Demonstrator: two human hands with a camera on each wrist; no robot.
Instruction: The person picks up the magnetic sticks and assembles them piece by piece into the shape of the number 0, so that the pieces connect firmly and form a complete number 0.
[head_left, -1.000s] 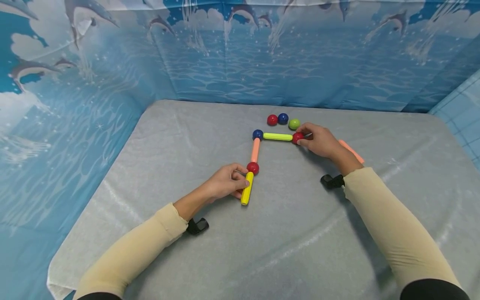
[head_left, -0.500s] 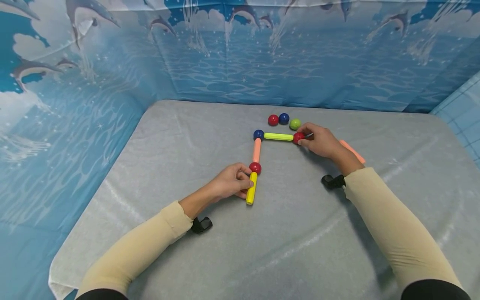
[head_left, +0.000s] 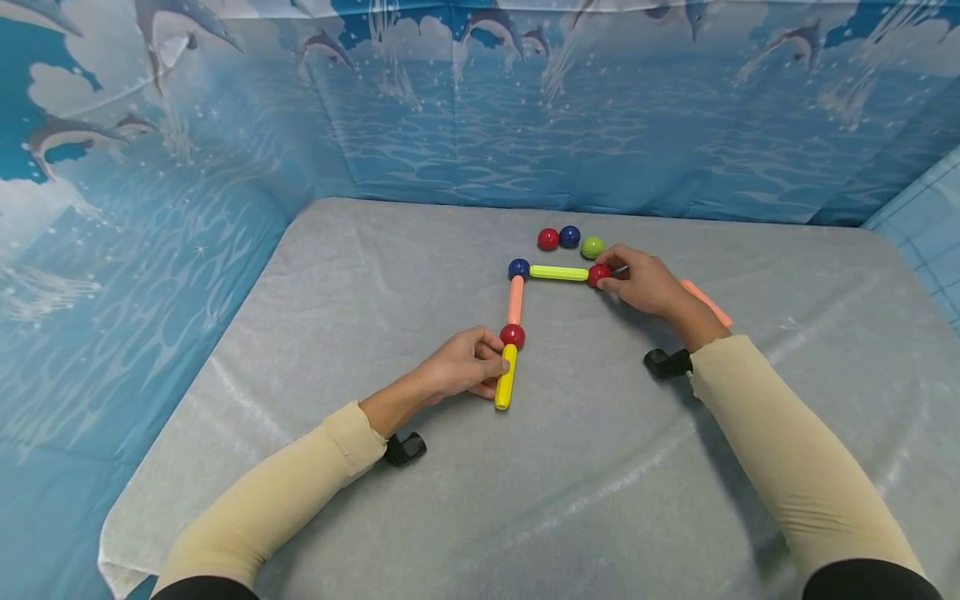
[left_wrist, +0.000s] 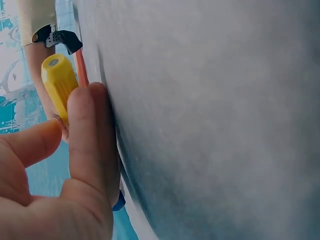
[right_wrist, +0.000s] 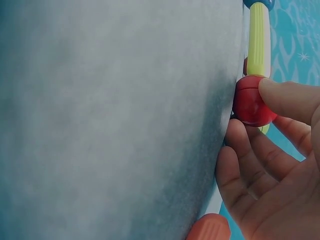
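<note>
My left hand (head_left: pixel 465 364) pinches a yellow magnetic rod (head_left: pixel 507 379) between thumb and fingers; its end meets a red ball (head_left: pixel 513 336). From that ball an orange rod (head_left: pixel 516 300) runs back to a blue ball (head_left: pixel 518 268). A lime-green rod (head_left: pixel 558 272) leads rightward from the blue ball to another red ball (head_left: pixel 597 275), which my right hand (head_left: pixel 641 282) holds between thumb and fingers. In the right wrist view the thumb presses on this red ball (right_wrist: pixel 252 102). The left wrist view shows the free end of the yellow rod (left_wrist: pixel 54 64) above the fingertips.
Behind the chain lie a loose red ball (head_left: pixel 548 239), a blue ball (head_left: pixel 570 237) and a green ball (head_left: pixel 592 247). Another orange rod (head_left: pixel 707 302) lies beyond the right wrist. A grey cloth (head_left: pixel 585 467) covers the table, and a dolphin-print curtain (head_left: pixel 480 125) hangs behind.
My left hand has shifted slightly right with the yellow rod, which now lines up more closely with the orange rod. The right hand stays on its red ball.
</note>
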